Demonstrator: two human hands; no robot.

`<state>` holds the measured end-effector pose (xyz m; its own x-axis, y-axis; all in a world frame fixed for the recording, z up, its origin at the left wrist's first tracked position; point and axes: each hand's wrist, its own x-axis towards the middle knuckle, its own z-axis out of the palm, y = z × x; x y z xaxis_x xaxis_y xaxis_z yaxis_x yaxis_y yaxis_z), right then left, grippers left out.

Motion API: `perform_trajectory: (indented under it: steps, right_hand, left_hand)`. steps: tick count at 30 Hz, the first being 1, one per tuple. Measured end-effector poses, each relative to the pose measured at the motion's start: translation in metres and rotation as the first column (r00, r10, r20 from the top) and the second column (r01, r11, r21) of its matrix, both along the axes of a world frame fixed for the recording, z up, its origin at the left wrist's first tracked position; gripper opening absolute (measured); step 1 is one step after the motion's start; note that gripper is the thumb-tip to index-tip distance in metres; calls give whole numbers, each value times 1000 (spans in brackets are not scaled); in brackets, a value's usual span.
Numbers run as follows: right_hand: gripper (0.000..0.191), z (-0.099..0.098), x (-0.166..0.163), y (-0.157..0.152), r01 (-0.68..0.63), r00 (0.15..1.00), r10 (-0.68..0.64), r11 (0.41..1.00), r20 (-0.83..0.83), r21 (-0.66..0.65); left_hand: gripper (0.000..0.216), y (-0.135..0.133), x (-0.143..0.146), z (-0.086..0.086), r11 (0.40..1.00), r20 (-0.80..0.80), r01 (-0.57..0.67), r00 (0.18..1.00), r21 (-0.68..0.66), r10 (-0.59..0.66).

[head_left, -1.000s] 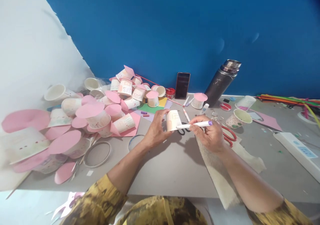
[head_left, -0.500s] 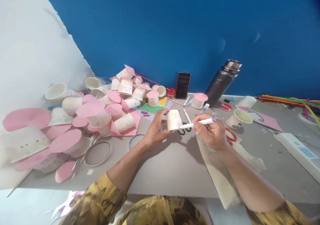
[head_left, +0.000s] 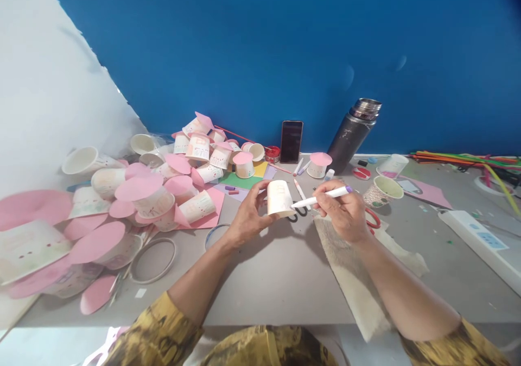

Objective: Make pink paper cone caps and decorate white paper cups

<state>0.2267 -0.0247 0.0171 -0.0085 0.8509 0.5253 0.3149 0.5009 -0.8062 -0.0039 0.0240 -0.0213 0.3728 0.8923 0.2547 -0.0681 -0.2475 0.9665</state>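
Note:
A white paper cup (head_left: 279,197), upside down with faint drawn marks on its side, is gripped by my left hand (head_left: 251,214) above the table. My right hand (head_left: 342,211) pinches a white marker pen (head_left: 321,197) with a purple end. The pen's tip is at the cup's lower right side; whether it touches I cannot tell. Behind the pen lie another marker (head_left: 302,192) and the dark loops of a pair of scissors (head_left: 299,212), partly hidden. Red scissor handles (head_left: 373,219) show beside my right hand.
Many paper cups with pink discs (head_left: 144,192) crowd the left. A phone (head_left: 292,142) and a dark flask (head_left: 353,135) stand along the blue wall. A cloth (head_left: 345,268), a patterned cup (head_left: 382,191) and a power strip (head_left: 474,241) lie to the right. Tape rings (head_left: 153,260) sit at left.
The cup in my left hand has turned, so its drawn window shape now shows differently. The pen stays near its lower edge. The whole view has shifted slightly.

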Motion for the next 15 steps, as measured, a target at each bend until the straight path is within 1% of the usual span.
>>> perform_trajectory:
  steps: [4,8,15]
  right_hand:
    - [22,1,0,1,27,1000,-27,1000,-13,0]
    - [22,5,-2,0,-25,999,24,999,-22,-40]
    - [23,5,-4,-1,-53,991,47,998,-125,-46]
  left_hand:
    - [73,-1,1,0,999,51,-11,999,-53,14]
    - [73,-1,1,1,996,27,-23,999,-89,25]
    - [70,-3,2,4,994,4,-68,998,-80,69]
